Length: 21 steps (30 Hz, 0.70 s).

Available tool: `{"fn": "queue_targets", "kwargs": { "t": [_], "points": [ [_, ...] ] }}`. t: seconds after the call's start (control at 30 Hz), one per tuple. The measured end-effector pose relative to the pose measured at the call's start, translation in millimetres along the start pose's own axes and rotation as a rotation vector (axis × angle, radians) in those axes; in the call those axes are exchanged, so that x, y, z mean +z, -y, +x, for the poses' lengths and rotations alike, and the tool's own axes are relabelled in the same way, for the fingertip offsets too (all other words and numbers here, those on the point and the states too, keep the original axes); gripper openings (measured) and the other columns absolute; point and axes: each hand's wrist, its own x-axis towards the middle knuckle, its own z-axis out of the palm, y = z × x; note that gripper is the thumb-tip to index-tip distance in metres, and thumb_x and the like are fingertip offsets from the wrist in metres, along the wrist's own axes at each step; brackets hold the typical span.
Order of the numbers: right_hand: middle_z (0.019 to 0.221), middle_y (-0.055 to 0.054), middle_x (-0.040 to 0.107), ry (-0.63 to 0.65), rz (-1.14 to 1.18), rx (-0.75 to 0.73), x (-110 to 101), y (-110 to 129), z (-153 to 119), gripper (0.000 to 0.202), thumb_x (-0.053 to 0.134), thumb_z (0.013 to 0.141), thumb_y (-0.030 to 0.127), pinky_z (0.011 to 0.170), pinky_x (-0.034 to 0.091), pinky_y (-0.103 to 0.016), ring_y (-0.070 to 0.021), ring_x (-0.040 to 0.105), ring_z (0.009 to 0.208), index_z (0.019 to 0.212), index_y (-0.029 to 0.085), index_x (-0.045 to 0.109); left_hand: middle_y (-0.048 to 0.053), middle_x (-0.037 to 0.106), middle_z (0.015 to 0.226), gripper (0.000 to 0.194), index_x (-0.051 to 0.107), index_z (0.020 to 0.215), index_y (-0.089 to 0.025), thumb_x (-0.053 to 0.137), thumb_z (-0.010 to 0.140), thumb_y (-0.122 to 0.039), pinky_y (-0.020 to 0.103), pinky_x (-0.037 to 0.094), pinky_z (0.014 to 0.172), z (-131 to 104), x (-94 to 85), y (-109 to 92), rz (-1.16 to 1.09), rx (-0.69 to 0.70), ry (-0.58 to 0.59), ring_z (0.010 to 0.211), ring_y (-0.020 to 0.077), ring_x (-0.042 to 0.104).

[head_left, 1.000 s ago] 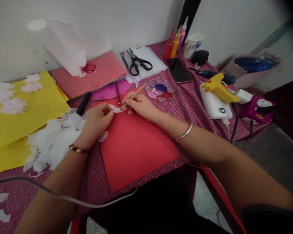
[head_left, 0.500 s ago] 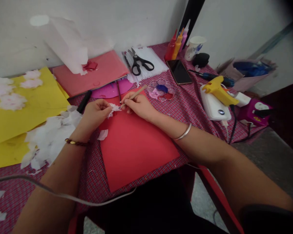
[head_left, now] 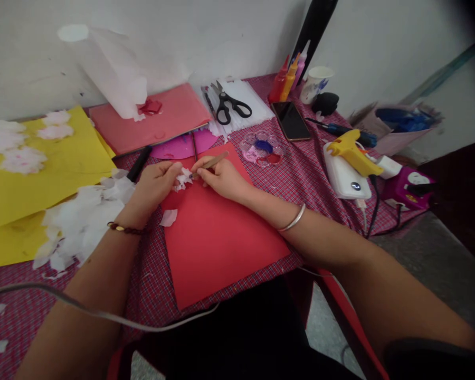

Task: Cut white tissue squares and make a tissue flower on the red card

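Observation:
My left hand (head_left: 156,182) pinches a small white paper flower (head_left: 183,179) with frilled petals between thumb and fingers. In my right hand (head_left: 217,177) is a paintbrush (head_left: 217,159) with a light wooden handle, held like a pen. Its lower end, with a dark spot beside it, is at the flower's right edge; whether it touches, I cannot tell. Both hands are over the upper part of a red paper sheet (head_left: 225,243). A pale paper petal (head_left: 168,217) lies on the sheet's left edge. To the right sits a clear palette (head_left: 275,138) with blue, pink and red paint.
Cut white paper pieces (head_left: 89,216) lie left, near yellow sheets (head_left: 8,200) bearing paper flowers. Behind are scissors (head_left: 231,103) and a red folder (head_left: 174,113). A phone (head_left: 291,120), paint bottles (head_left: 279,82), power bank (head_left: 346,177) and yellow glue gun (head_left: 354,150) stand right. A cable (head_left: 142,328) crosses the front.
The paintbrush has tilted lower and shifted slightly left with my right hand. The flower has turned a little in my left hand. The whole view has shifted slightly.

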Motion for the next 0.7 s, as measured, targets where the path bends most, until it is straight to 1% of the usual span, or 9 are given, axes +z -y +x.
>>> {"fn": "queue_targets", "kwargs": {
  "t": [0.1,0.2,0.27,0.3,0.33,0.4,0.53,0.63,0.7],
  "points": [
    [0.081,0.0,0.067,-0.017,0.094,0.038,-1.2,1.5,0.6,0.012,0.053,0.092,0.012,0.063,0.05,-0.019,-0.0091,0.06,0.066,0.088,0.017,0.063,0.002,0.059,0.065,0.037,0.066,0.081,-0.021,0.048,0.093,-0.05,0.027,0.038,0.05,-1.6,-4.8,1.3,-0.114,-0.024,-0.017,0.053,0.0136,0.052],
    [0.069,0.002,0.064,-0.143,0.331,0.155,-7.2,4.7,2.2,0.016,0.048,0.094,0.01,0.052,0.047,-0.017,-0.0067,0.056,0.053,0.083,0.017,0.057,0.004,0.065,0.079,0.026,0.066,0.096,-0.019,0.057,0.09,-0.043,0.027,0.046,0.056,-18.4,-23.7,-7.6,-0.235,-0.021,-0.098,0.062,0.0141,0.059],
    [0.064,0.004,0.063,-0.208,0.469,0.221,-11.5,7.0,2.8,0.018,0.045,0.094,0.009,0.048,0.045,-0.016,-0.0061,0.054,0.048,0.081,0.017,0.054,0.003,0.067,0.081,0.023,0.066,0.1,-0.019,0.063,0.085,-0.036,0.029,0.049,0.063,-39.1,-39.5,-17.4,-0.169,-0.002,-0.168,0.067,0.0148,0.061],
    [0.063,0.004,0.063,-0.216,0.509,0.237,-12.9,8.1,2.9,0.019,0.045,0.094,0.008,0.047,0.045,-0.016,-0.006,0.054,0.046,0.08,0.017,0.054,0.002,0.067,0.079,0.022,0.067,0.096,-0.019,0.064,0.084,-0.037,0.03,0.049,0.065,-51.1,-45.7,-21.8,-0.078,0.005,-0.197,0.068,0.0157,0.061],
    [0.061,0.004,0.063,-0.207,0.529,0.243,-13.5,9.0,2.8,0.02,0.045,0.094,0.007,0.047,0.045,-0.016,-0.0059,0.054,0.045,0.079,0.017,0.054,0.002,0.067,0.078,0.021,0.068,0.093,-0.02,0.064,0.083,-0.038,0.031,0.048,0.066,-63.5,-49.6,-25.1,0.047,0.019,-0.178,0.069,0.017,0.061],
    [0.059,0.004,0.062,-0.171,0.523,0.244,-12.8,10.5,2.3,0.022,0.045,0.093,0.005,0.046,0.045,-0.015,-0.0058,0.053,0.044,0.078,0.017,0.054,0.004,0.069,0.081,0.02,0.068,0.089,-0.021,0.063,0.083,-0.04,0.034,0.048,0.069,-86.7,-48.4,-27.0,0.299,0.095,-0.087,0.074,0.0204,0.063],
    [0.057,0.005,0.062,-0.137,0.484,0.228,-8.7,13.0,-0.5,0.021,0.048,0.093,0.003,0.045,0.044,-0.014,-0.0052,0.053,0.043,0.077,0.016,0.056,0.011,0.07,0.092,0.023,0.068,0.087,-0.022,0.056,0.087,-0.042,0.043,0.049,0.082,-113.2,-23.4,-16.2,0.752,0.256,0.001,0.091,0.0304,0.064],
    [0.056,0.005,0.062,-0.149,0.504,0.237,-8.6,16.0,-3.9,0.024,0.046,0.093,0.002,0.045,0.045,-0.015,-0.0055,0.054,0.044,0.076,0.016,0.057,0.011,0.069,0.087,0.025,0.064,0.077,-0.023,0.048,0.091,-0.037,0.044,0.048,0.082,-109.0,-16.1,-12.0,0.83,0.265,-0.052,0.089,0.0306,0.064],
    [0.057,0.005,0.063,-0.164,0.523,0.242,-9.8,19.0,-6.3,0.025,0.045,0.093,0.002,0.044,0.045,-0.015,-0.0059,0.053,0.043,0.076,0.016,0.057,0.008,0.068,0.082,0.025,0.063,0.075,-0.023,0.048,0.09,-0.036,0.041,0.049,0.077,-96.1,-22.0,-16.2,0.697,0.186,-0.144,0.084,0.0274,0.065]
  ]
}}
